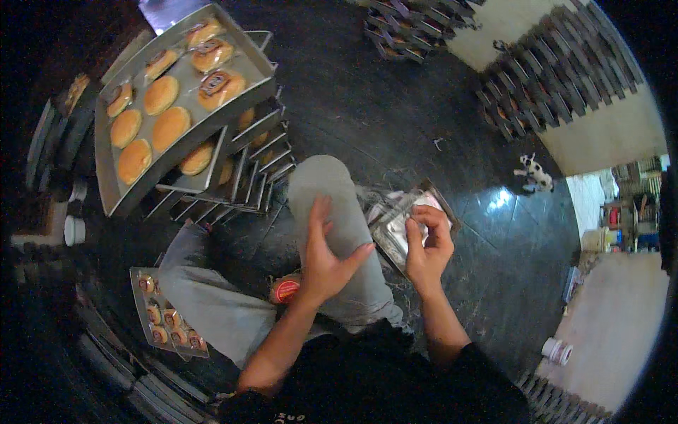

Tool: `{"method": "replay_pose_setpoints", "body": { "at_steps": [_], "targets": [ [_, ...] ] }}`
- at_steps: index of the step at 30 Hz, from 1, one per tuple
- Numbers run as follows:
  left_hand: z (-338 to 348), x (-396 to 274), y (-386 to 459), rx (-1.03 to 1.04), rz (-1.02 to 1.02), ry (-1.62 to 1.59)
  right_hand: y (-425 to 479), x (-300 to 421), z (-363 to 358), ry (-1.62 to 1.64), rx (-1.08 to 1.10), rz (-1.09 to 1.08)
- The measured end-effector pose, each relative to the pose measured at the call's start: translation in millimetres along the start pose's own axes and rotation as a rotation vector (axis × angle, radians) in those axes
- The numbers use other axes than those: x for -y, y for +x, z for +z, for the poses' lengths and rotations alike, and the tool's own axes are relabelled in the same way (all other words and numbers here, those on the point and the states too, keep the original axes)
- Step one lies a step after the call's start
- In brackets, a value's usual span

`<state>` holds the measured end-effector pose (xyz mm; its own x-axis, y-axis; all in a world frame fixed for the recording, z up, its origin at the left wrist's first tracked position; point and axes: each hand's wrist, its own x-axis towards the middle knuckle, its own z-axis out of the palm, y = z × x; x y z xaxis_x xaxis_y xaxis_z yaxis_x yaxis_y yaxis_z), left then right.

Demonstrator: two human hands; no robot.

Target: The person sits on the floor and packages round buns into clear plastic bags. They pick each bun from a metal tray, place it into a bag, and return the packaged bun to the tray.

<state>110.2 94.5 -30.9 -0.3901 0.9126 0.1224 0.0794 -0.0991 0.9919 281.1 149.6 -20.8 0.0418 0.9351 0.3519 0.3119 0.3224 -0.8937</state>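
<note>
My left hand (pixel 331 259) is spread over my right knee, fingers apart, with nothing in it. My right hand (pixel 430 244) has its thumb and forefinger close together beside a metal tray (pixel 384 249) of clear plastic bags (pixel 400 225); whether it pinches a bag is not clear. At the upper left, a metal baking tray (pixel 198 108) tops a stack of trays. It holds several round buns (pixel 171 129), some bare and others in clear wrappers with printed marks (pixel 221 89). An object with a round red label (pixel 286 291) lies between my legs.
Another tray (pixel 139 305) of wrapped buns stands by my left leg. Stacked trays (pixel 561 69) line the upper right wall. A black and white cat (pixel 536 174) is on the dark floor (pixel 371 106). White round containers (pixel 74 230) (pixel 556 351) stand at the far left and lower right.
</note>
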Motion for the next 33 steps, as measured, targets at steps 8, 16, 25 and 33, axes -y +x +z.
{"method": "replay_pose_setpoints", "body": {
  "at_steps": [8, 16, 25, 33],
  "targets": [
    [-60.4, 4.9, 22.3, -0.188, -0.171, -0.442, 1.1, 53.1, 51.0, 0.742, 0.316, 0.364],
    [-185.3, 16.5, -7.4, -0.681, -0.301, -0.633, 6.5, 110.6, 137.8, 0.079, 0.709, 0.16],
    [-231.8, 94.6, -46.1, -0.777, -0.345, -1.27, 133.9, 186.1, 476.0, -0.087, 0.878, -0.947],
    [-241.5, 77.4, -53.3, -0.83, -0.335, -1.36, 148.1, 223.3, 563.0, -0.406, 1.139, -0.285]
  ]
}}
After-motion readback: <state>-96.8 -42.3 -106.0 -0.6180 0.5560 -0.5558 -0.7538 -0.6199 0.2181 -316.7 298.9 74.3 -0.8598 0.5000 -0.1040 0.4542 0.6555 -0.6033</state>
